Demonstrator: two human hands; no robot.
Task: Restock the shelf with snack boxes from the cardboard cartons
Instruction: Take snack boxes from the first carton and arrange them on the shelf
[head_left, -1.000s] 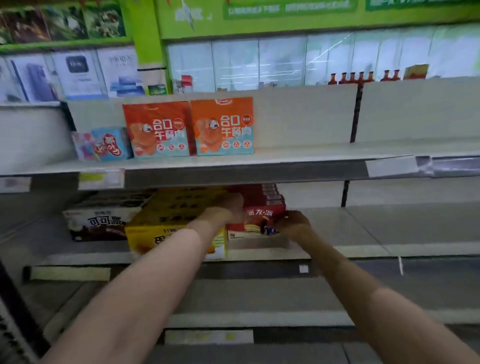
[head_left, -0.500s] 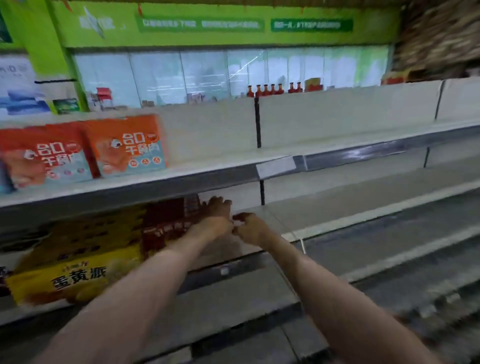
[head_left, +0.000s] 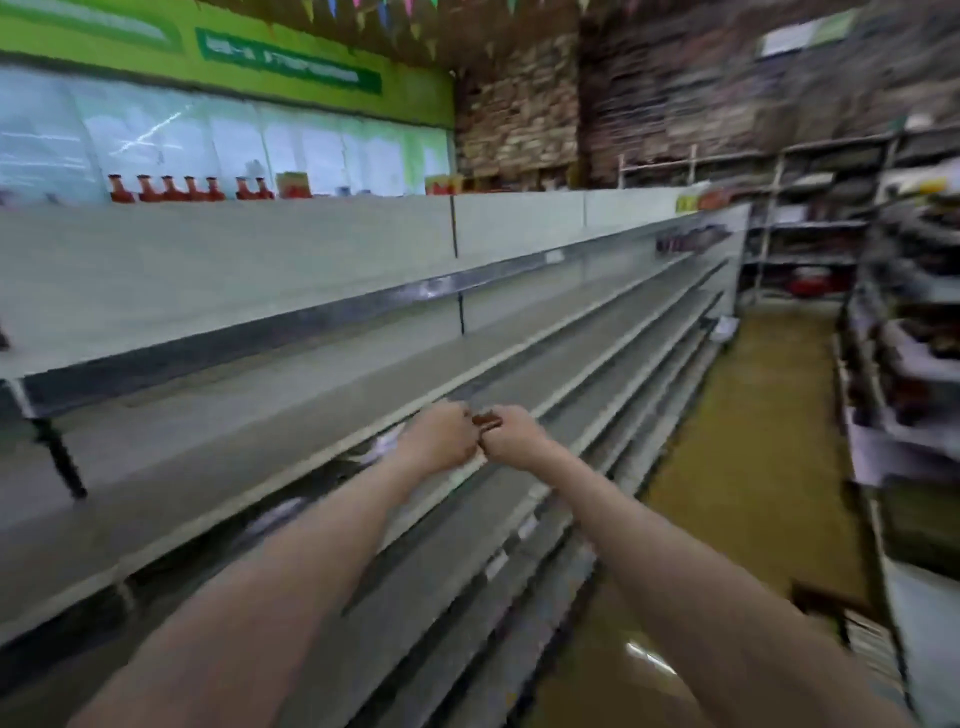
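Both arms are stretched forward over the shelf (head_left: 291, 415). Left hand (head_left: 439, 444) and right hand (head_left: 514, 436) are held touching, fingers curled; a small reddish-brown item (head_left: 487, 420) is seen between them, grasp unclear through blur. No snack boxes are visible. 7 red bottles (head_left: 189, 188) are lined on top; the brown aisle floor (head_left: 743, 452) is seen at right.

I see a long grey shelf (head_left: 291, 410) run of several tiers along the aisle; red bottles (head_left: 171, 188) line its top, above a yellowish floor (head_left: 748, 447).
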